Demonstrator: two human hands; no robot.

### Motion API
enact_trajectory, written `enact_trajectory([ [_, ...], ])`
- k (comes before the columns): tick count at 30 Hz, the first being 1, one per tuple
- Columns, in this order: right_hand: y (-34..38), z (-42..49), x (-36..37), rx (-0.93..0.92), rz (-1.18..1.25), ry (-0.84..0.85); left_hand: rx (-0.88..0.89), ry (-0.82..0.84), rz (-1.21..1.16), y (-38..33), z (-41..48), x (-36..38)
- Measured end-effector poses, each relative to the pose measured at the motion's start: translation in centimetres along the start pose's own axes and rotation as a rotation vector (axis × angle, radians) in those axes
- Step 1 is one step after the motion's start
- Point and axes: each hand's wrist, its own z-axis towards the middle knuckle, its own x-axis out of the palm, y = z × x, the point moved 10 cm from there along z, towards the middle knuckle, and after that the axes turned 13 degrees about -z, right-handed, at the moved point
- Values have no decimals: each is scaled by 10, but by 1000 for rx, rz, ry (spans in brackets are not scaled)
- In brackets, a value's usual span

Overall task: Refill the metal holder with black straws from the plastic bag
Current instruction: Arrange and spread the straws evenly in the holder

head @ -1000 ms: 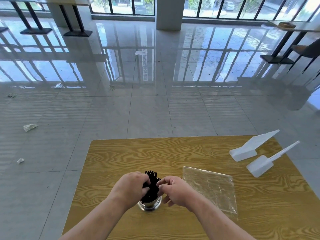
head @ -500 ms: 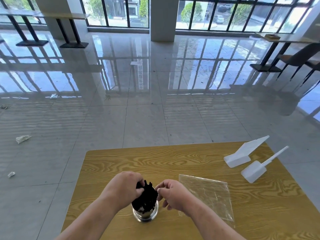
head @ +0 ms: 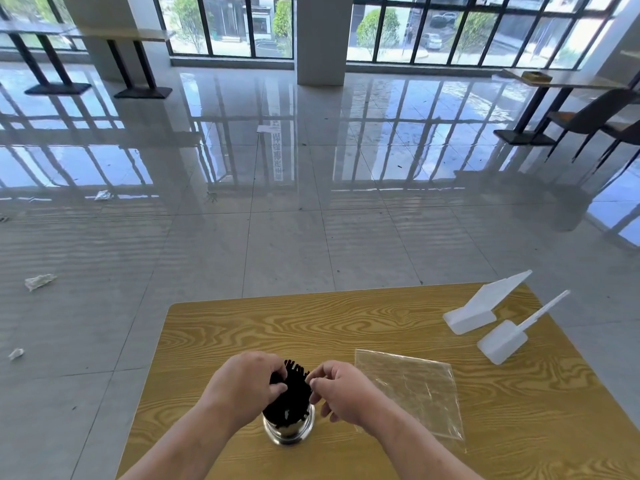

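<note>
1. The metal holder (head: 289,429) stands upright on the wood-grain bench (head: 311,327), near its front edge and left of centre.
2. The black straws (head: 294,393) stand packed in the holder as a dense bundle. Their tops fan out above the rim and lean slightly away from the camera.
3. The left grip (head: 242,386), a bare hand, is closed on the straws. Its fingers curl over the upper left side of the bundle, with the fingertips pressed into it.
4. The right grip (head: 341,389), also bare, has its fingers curled. Thumb and forefinger pinch at the upper right edge of the bundle and touch the straw ends.
5. Both forearms come in from the bottom edge and meet over the holder.
6. The clear plastic bag (head: 412,389) lies flat on the bench just to the right of the right grip. The right forearm crosses its near left corner.
7. Two white plastic scoops sit near the far right corner of the bench, well apart from the holder: a wide-handled scoop (head: 474,313) and, just beside it, a thin-handled scoop (head: 502,341).
8. Beyond the bench is a glossy tiled floor (head: 277,237) that reflects the window frames. Crumpled paper scraps (head: 40,281) lie on it to the left.
9. A dark chair (head: 595,116) stands at another table far right.
</note>
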Motion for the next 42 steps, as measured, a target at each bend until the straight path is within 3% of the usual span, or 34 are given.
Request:
enact_trajectory([
  [34, 3, 8, -9, -4, -8, -22, -10, -113, 4, -27, 7, -78],
  [42, 2, 6, -11, 10, 32, -25, -87, -135, -131, -14, 6, -119],
])
